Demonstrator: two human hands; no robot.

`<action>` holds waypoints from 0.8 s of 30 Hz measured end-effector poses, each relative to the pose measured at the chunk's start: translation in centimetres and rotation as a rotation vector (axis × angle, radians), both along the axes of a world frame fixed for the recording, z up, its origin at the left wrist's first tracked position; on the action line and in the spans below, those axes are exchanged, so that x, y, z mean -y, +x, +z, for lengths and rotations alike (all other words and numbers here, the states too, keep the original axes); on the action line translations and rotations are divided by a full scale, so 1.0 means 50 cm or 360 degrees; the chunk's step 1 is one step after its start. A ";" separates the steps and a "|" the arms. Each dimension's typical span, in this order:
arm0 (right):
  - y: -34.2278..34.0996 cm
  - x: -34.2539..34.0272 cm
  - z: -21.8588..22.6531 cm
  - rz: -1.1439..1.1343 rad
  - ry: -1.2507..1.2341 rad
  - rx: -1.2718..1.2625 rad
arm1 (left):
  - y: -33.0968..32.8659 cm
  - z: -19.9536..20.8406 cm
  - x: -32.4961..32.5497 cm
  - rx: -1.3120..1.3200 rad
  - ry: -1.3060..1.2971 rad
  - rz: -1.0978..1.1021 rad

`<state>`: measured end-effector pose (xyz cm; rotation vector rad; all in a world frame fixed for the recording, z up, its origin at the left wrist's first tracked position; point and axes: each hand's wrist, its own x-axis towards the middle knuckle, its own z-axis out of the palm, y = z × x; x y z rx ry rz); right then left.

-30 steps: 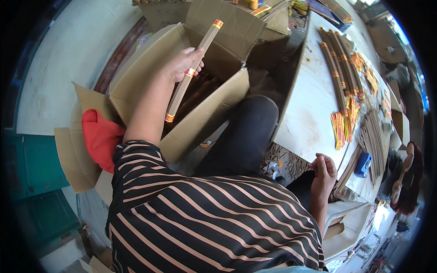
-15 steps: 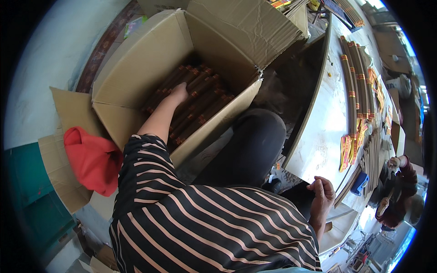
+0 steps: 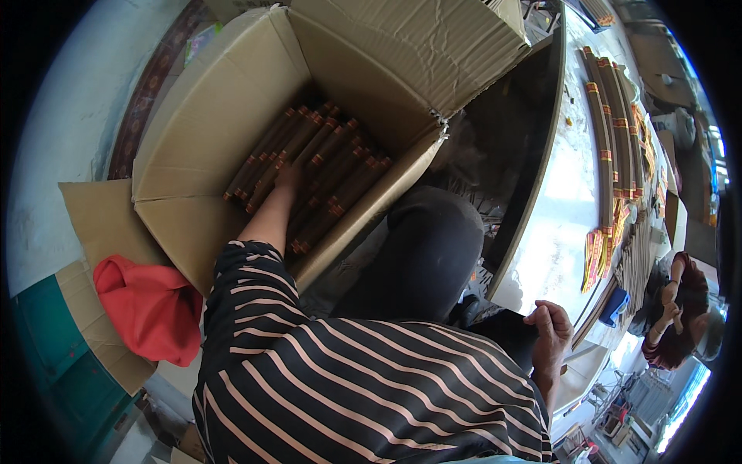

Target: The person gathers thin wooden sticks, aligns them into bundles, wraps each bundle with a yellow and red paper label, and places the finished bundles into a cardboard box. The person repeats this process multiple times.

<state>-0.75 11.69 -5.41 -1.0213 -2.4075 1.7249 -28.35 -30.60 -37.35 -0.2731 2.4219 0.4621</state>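
My left hand [image 3: 289, 176] reaches down into a deep cardboard box [image 3: 209, 155], resting on brown stick bundles [image 3: 332, 147] with red and yellow bands. These lie side by side in slanting rows on the bottom of the box. My left fingers are dim and partly hidden among the bundles, so their grip is unclear. By the near corner of the white-topped table [image 3: 533, 240], my right hand [image 3: 550, 329] is held with its fingers curled in, and nothing shows in it.
More long banded bundles [image 3: 610, 131] lie along the table, beside red and yellow paper strips [image 3: 595, 259], thin brown sticks [image 3: 635, 240] and a blue object [image 3: 615, 307]. A red cloth [image 3: 147, 309] hangs over cardboard at left. Another person [image 3: 680, 317] is at far right.
My left hand has shifted slightly nearer to me over the bundles inside the box. My right hand remains curled by the table corner. The other person's hands have come together.
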 end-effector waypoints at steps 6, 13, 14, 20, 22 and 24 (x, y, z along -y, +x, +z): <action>-0.016 0.003 -0.004 0.0026 0.0004 0.0020 | 0.016 -0.009 -0.024 -0.0247 -0.0336 -0.0545; -0.019 -0.001 -0.003 0.0040 0.0102 0.0064 | 0.038 -0.141 0.031 -0.0429 -0.0290 -0.0646; -0.021 -0.002 -0.005 0.0039 0.0087 0.0048 | 0.042 -0.149 0.039 -0.0347 -0.0258 -0.0579; -0.023 -0.007 -0.012 0.0001 0.0052 0.0004 | 0.093 -0.051 0.071 -0.0323 -0.0219 -0.0494; -0.027 -0.005 -0.013 0.0022 0.0048 0.0021 | 0.121 -0.082 0.122 -0.0211 -0.0409 -0.0566; -0.032 -0.002 -0.009 0.0029 0.0035 0.0030 | 0.132 -0.107 0.150 -0.0046 -0.0503 -0.0469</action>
